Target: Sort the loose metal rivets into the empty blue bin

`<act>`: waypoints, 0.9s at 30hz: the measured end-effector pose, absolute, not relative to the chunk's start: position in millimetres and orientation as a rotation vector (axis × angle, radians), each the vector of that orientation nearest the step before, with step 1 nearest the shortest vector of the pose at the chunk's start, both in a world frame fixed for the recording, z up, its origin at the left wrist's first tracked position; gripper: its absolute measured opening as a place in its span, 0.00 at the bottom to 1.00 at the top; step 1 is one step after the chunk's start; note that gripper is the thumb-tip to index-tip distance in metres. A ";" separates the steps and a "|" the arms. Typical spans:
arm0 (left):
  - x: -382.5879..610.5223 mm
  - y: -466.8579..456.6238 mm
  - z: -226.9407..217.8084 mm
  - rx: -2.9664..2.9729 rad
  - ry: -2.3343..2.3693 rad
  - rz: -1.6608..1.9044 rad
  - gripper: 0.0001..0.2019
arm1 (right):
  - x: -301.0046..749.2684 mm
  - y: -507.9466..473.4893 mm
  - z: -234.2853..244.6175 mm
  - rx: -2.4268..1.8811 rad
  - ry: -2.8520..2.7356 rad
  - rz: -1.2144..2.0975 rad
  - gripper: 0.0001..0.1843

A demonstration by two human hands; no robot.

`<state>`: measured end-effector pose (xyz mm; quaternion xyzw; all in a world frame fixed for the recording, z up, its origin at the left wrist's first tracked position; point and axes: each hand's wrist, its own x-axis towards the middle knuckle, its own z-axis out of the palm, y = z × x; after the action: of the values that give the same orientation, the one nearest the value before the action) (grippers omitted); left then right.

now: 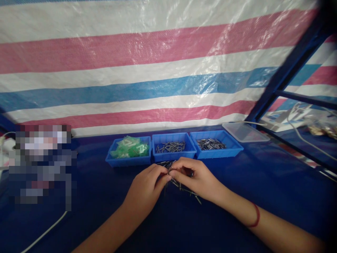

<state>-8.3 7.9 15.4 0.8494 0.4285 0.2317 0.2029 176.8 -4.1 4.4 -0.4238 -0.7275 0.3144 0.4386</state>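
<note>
My left hand point(146, 184) and my right hand point(198, 178) meet fingertip to fingertip above the blue table. Both are closed in a pinch, thumb against forefinger. Whatever lies between the fingertips is too small and too covered to name. Under and around the fingers is a loose pile of thin dark metal pieces point(184, 189), like nails or screws, partly hidden by my hands. Just beyond stands a blue bin point(175, 155) with more slim metal pieces. To its right is a second blue bin point(223, 153) holding similar pieces.
On the left, a third blue bin point(129, 161) holds green plastic packets point(130, 147). A clear plastic lid point(246, 132) lies at the back right. Blue metal framing point(289, 66) rises on the right, before a striped sheet point(131, 84). A white cable point(44, 233) crosses the left side.
</note>
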 end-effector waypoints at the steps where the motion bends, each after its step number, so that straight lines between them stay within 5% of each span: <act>1: -8.2 7.6 15.5 2.374 1.192 0.646 0.09 | 176.3 -4.2 4.6 -1.055 -1.801 0.784 0.09; 27: -10.0 9.7 17.0 2.405 1.130 0.692 0.06 | 178.2 -6.6 11.2 -1.075 -1.812 0.561 0.04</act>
<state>-10.0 9.7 17.0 0.8588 0.4035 0.2471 0.1964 178.2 -6.6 11.2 -0.4373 -0.7369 0.2282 0.4623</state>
